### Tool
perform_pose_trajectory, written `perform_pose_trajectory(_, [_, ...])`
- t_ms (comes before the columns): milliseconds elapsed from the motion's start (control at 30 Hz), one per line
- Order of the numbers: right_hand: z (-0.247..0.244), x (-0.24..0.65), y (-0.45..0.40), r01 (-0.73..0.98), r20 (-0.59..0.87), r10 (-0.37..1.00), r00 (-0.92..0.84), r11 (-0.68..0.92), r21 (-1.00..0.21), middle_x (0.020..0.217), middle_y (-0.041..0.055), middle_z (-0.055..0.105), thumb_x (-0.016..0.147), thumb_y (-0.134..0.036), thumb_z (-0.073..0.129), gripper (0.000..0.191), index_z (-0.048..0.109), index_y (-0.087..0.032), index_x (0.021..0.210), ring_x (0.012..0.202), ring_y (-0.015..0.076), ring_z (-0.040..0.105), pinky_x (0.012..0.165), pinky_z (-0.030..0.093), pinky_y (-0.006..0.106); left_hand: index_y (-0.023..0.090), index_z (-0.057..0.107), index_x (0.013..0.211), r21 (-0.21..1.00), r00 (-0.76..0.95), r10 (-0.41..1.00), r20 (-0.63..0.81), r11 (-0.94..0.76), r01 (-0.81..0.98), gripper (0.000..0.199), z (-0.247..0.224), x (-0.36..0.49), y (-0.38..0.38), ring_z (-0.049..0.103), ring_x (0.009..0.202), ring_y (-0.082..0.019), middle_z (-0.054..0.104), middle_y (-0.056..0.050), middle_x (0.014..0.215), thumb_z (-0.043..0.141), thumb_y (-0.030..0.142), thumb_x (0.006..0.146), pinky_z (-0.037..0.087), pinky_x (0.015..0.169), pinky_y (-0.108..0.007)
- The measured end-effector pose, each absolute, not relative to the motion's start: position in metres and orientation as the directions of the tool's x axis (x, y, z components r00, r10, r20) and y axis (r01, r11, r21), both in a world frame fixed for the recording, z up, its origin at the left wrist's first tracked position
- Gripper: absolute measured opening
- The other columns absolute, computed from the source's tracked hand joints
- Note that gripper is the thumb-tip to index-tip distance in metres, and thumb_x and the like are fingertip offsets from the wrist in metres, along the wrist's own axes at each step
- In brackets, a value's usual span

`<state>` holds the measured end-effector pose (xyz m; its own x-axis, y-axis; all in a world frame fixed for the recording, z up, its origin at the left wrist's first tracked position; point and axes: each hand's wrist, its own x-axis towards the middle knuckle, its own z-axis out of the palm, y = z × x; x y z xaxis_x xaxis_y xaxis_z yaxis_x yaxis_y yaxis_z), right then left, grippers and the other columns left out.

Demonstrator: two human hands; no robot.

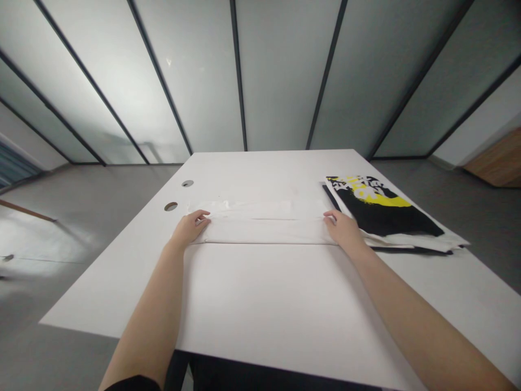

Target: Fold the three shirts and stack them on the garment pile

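A wide, flat, whitish plastic bag (268, 231) lies across the middle of the white table (260, 293). It looks partly see-through, with shiny wrinkles along its far side and a straight near edge. My left hand (191, 226) pinches its left end between thumb and fingers. At the opposite end, my right hand (342, 227) is closed on the bag in the same way. Just beyond my right hand lies a stack of folded T-shirts (386, 217); the top one is black with a yellow and white print, and white and black layers show beneath.
Two round holes, a far one (188, 183) and a nearer one (171, 206), are cut in the table near its left edge. Frosted glass panels (277, 76) with dark frames stand behind the table. A wooden piece (496, 157) is at the far right.
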<state>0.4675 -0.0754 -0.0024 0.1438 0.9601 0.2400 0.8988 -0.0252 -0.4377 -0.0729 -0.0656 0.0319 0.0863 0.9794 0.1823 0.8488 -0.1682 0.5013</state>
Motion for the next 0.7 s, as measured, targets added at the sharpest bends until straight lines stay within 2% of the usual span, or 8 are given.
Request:
perform_pose_trajectory(133, [-0.010,0.469,-0.070,0.920,0.268,0.950,0.157,-0.042,-0.391,0.099,0.0166,0.079,0.098,-0.027,0.056,0.028,0.078,-0.017,0.112,0.089,0.0308,0.072,0.084,0.052,0.040,0.024,0.077,0.119,0.492,0.089,0.978,0.190,-0.174,0.853,0.045,0.028,-0.074,-0.063,0.071,0.090,-0.026,0.080,-0.008,0.101,0.058,0.054,0.092,0.051,0.085,-0.035])
perform_pose_trajectory(300, [-0.019,0.467,-0.069,0.950,0.367,0.921,0.132,-0.012,-0.312,0.101,0.0148,0.075,0.096,-0.024,0.058,0.025,0.079,-0.019,0.109,0.096,0.0304,0.070,0.091,0.053,0.041,0.026,0.079,0.114,0.453,0.015,0.984,0.180,-0.097,0.886,0.041,0.024,-0.079,-0.059,0.071,0.090,-0.026,0.081,-0.008,0.102,0.065,0.055,0.090,0.050,0.080,-0.034])
perform_pose_trajectory(467, [-0.016,0.459,-0.079,0.942,0.409,0.904,0.124,0.022,-0.334,0.113,0.0168,0.068,0.096,-0.020,0.053,0.032,0.078,-0.019,0.115,0.102,0.0317,0.068,0.096,0.055,0.044,0.028,0.080,0.106,0.430,-0.126,0.981,0.150,0.049,0.901,0.039,0.024,-0.085,-0.059,0.071,0.090,-0.027,0.079,-0.007,0.098,0.070,0.061,0.086,0.045,0.073,-0.032])
perform_pose_trajectory(600, [-0.006,0.447,-0.094,0.958,0.490,0.871,0.027,0.117,-0.261,0.130,0.0196,0.067,0.098,-0.019,0.051,0.035,0.077,-0.020,0.120,0.120,0.0377,0.062,0.107,0.051,0.054,0.028,0.079,0.100,0.410,-0.265,0.957,0.118,0.197,0.891,0.041,0.027,-0.091,-0.061,0.072,0.092,-0.032,0.078,-0.009,0.096,0.067,0.065,0.086,0.045,0.072,-0.036])
perform_pose_trajectory(700, [-0.002,0.432,-0.103,0.947,0.486,0.867,-0.116,0.243,-0.208,0.143,0.0191,0.066,0.104,-0.023,0.046,0.038,0.076,-0.021,0.127,0.135,0.0396,0.057,0.117,0.045,0.060,0.027,0.077,0.099,0.380,-0.378,0.916,0.132,0.305,0.873,0.043,0.031,-0.094,-0.064,0.072,0.096,-0.037,0.079,-0.013,0.100,0.059,0.065,0.091,0.046,0.074,-0.040])
